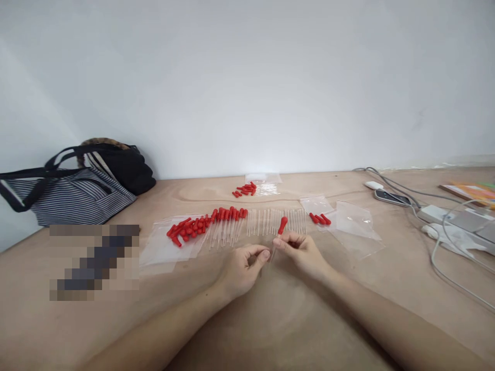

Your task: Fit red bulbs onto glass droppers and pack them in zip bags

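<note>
1. Dropper (283, 225) with a red bulb: held up over the desk (406, 288), tilted, bulb toward 1 o'clock and thin clear tube pointing down toward 7 (clock centred on the dropper).
2. Right hand (300, 251), at 4 o'clock: the dropper is pinched between thumb and fingers just below the bulb, about where the tube goes in.
3. Left hand (249, 264), at 8 o'clock: thumb and fingers are drawn together right beside the lower tube. Whether the tube is actually gripped there can't be told, sorry.
4. Handling, judged by looks only: pretty much weightless. The bulb should be soft and a bit grippy, the tube stiff and slick. Glass or plastic can't be made out, so it's best treated as snappable.
5. Best spot to be grabbed: the collar where bulb meets tube, plus a light pinch low on the tube. Sideways bending is best avoided, and a hold on the bulb's fat end would probably just be squashed.
6. Around it: bare tubes (260, 222) are lined up just beyond, around 12; bulb-topped droppers (228, 219) and a pile of loose bulbs (189, 229) are laid out toward 9; three more red bulbs (320, 219) are left at 2.
</note>
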The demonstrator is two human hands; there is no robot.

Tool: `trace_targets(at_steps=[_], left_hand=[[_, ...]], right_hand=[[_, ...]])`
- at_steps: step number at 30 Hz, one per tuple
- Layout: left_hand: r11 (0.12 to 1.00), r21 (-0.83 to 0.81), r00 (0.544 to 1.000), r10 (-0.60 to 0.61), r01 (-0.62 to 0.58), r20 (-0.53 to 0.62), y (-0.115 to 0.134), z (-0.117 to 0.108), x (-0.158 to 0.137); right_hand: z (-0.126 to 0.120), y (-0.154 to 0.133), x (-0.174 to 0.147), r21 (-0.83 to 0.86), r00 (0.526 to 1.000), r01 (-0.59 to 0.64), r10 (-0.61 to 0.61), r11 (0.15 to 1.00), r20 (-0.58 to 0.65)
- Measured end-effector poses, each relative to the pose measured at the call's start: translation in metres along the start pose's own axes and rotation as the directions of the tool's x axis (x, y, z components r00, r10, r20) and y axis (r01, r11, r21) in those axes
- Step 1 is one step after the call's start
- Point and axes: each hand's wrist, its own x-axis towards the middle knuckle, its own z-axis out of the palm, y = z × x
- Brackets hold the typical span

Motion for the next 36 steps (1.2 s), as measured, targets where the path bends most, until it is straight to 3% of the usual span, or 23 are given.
trace_targets(at_steps=[3, 6, 10, 13, 19, 26, 31, 36], left_hand=[[0.982, 0.184, 0.994, 0.057, -0.039, -0.092, -0.011, -0.011, 0.004], [0.955, 0.296, 0.994, 0.056, -0.027, -0.093, -0.02, -0.018, 0.007], [0.937, 0.349, 0.998, 0.036, -0.015, -0.054, -0.024, -0.018, 0.005], [0.937, 0.35, 0.999, 0.033, -0.018, -0.038, -0.023, -0.015, 0.004], [0.931, 0.364, 0.999, 0.031, -0.022, -0.017, -0.022, -0.015, 0.004], [0.885, 0.463, 0.998, 0.06, -0.044, -0.02, -0.024, -0.019, 0.004], [0.696, 0.714, 0.982, 0.068, 0.079, -0.176, -0.021, -0.023, 0.023], [0.555, 0.8, 0.972, -0.087, 0.228, -0.217, -0.016, -0.023, 0.06]], right_hand=[[-0.035, -0.009, 0.016, -0.332, 0.966, -0.183, 0.106, 0.926, -0.237], [-0.068, -0.01, 0.032, -0.608, 0.893, -0.333, 0.033, 0.721, -0.45], [-0.081, -0.002, 0.044, -0.791, 0.875, -0.445, 0.015, 0.421, -0.484], [-0.076, 0.005, 0.047, -0.834, 0.885, -0.447, 0.022, 0.322, -0.466], [-0.077, 0.013, 0.051, -0.867, 0.894, -0.424, -0.03, 0.26, -0.447], [-0.096, 0.014, 0.051, -0.837, 0.846, -0.453, -0.147, 0.306, -0.512], [-0.1, 0.015, 0.05, -0.855, 0.873, -0.432, -0.106, 0.286, -0.476], [-0.096, 0.016, 0.05, -0.871, 0.881, -0.43, -0.096, 0.239, -0.462]])
